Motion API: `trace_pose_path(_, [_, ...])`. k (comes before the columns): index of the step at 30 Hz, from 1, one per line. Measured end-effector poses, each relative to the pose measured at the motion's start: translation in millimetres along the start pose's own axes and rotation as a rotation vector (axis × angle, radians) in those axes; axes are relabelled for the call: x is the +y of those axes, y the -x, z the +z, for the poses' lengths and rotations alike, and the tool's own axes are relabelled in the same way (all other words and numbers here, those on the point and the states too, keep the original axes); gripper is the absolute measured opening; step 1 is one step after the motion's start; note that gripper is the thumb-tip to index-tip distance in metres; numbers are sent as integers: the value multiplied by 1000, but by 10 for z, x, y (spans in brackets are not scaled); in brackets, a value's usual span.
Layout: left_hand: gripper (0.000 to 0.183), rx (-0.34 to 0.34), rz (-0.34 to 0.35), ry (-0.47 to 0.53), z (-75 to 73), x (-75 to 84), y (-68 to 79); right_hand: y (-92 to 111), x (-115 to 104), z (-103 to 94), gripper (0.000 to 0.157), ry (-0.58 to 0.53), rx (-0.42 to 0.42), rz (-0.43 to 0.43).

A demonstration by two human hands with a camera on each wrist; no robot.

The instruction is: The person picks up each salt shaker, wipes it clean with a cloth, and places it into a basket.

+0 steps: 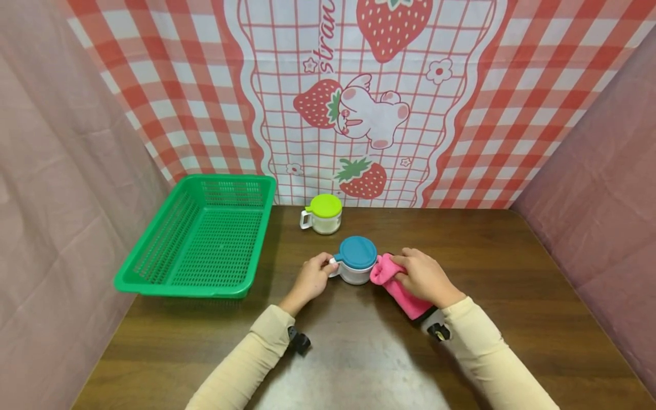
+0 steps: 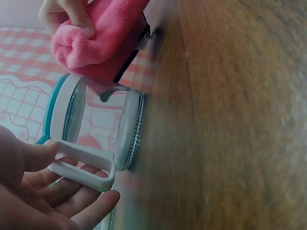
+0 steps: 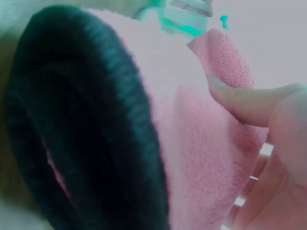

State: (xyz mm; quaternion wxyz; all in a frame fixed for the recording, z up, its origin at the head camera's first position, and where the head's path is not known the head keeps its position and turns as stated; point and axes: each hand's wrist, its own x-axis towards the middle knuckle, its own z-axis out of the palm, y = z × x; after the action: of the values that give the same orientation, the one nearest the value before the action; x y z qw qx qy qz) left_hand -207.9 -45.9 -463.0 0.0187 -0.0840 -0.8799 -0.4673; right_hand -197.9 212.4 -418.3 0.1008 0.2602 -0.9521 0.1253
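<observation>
Blue-lidded jar [image 1: 357, 261]: its handle [image 2: 79, 176] is pinched by the left hand [image 1: 310, 280], presumably for steadiness, while pink cloth [image 1: 406, 297] is gripped by the right hand [image 1: 424, 275].

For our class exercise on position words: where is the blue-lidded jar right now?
In the head view, the blue-lidded jar is on the table, slightly right of and below centre, between the left hand and the pink cloth.

There are two lidded jars [image 1: 357, 261] [image 1: 326, 214], one basket [image 1: 217, 250], one cloth [image 1: 410, 303], two hands [image 1: 310, 279] [image 1: 424, 275].
</observation>
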Motion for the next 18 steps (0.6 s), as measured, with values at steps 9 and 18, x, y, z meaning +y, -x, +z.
trace_pose_path(9, [13, -28, 48, -38, -20, -37, -17, -72, -58, 58, 23, -21, -16, -21])
trace_pose_path(18, [13, -35, 56, -69, -33, -35, -35, -96, -47, 207, 29, 30, -105, -22])
